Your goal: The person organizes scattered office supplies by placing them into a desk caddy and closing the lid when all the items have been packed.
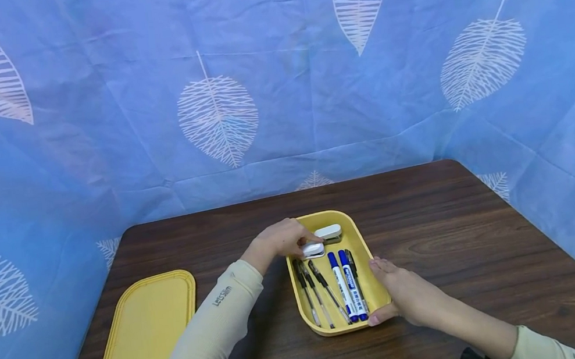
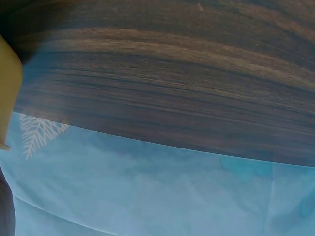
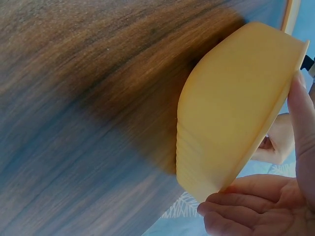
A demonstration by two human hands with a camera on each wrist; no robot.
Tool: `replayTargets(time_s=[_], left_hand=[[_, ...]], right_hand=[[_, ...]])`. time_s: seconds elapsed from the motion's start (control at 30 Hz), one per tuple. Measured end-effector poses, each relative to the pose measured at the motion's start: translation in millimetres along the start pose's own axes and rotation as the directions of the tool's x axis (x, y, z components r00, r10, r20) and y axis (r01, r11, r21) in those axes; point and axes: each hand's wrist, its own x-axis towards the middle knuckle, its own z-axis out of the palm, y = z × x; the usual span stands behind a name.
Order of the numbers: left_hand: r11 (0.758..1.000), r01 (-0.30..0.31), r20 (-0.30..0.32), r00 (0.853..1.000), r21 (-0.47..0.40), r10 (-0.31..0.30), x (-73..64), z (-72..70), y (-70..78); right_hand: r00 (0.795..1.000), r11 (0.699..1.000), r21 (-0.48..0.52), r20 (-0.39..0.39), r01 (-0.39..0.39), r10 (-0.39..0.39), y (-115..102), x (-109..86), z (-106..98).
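A yellow box stands uncovered on the table. At its far end lie two small white staplers, one farther back and a nearer stapler. My left hand reaches over the left rim with curled fingers and grips the nearer stapler; its thumb is hidden. Side by side in the box are several black-capped pens and two blue-capped markers. My right hand rests against the box's right wall, its thumb at the near corner and its fingers extended along the outside.
A yellow lid lies flat at the left of the dark wooden table. Behind the table hangs a blue cloth with white leaf prints. A black object shows by the right wrist.
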Motion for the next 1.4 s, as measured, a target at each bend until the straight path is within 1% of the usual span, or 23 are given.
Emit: replayTargets(time_s=[0.47,0.57,0.73,0.83,0.97,1.07,1.2,1.4], left_hand=[[1.0,-0.002,0.009,1.0,0.029,0.002,-1.8,-1.1,0.0],[0.999,-0.008,0.007,1.0,0.039,0.008,-2.2,-0.7,-0.2],[0.998,-0.008,-0.006,1.0,0.055,0.008,-3.7,-1.0,0.6],[1.0,0.016,-0.021,1.0,0.025,-0.015,-5.1,-2.0,0.7],[0.994,0.062,-0.06,0.996,-0.086,-0.067,-7.8,-5.8,-0.1],[0.99,0.056,-0.099,0.993,-0.131,-0.07,-10.0,-9.9,-1.7],[0.993,0.018,-0.137,0.99,-0.12,-0.035,-12.9,-13.8,-4.6],[0.996,-0.012,-0.162,0.987,-0.092,-0.003,-17.9,-16.5,-7.6]], right_hand=[[1.0,1.0,0.006,0.004,-0.005,0.005,-0.7,-0.3,0.3],[1.0,1.0,0.008,0.008,-0.008,0.008,-1.1,0.6,0.3],[1.0,1.0,0.001,0.006,0.007,-0.007,-1.1,2.3,0.7],[1.0,1.0,0.001,0.003,0.016,-0.016,-0.9,1.9,0.6],[1.0,1.0,0.006,0.006,0.007,-0.007,-0.6,1.5,-0.2],[1.0,1.0,0.007,0.01,-0.003,0.002,-0.3,1.7,-0.5],[1.0,1.0,0.003,0.011,0.001,-0.001,-0.4,2.2,0.2],[1.0,1.0,-0.001,0.012,0.013,-0.012,-0.1,3.0,0.8]])
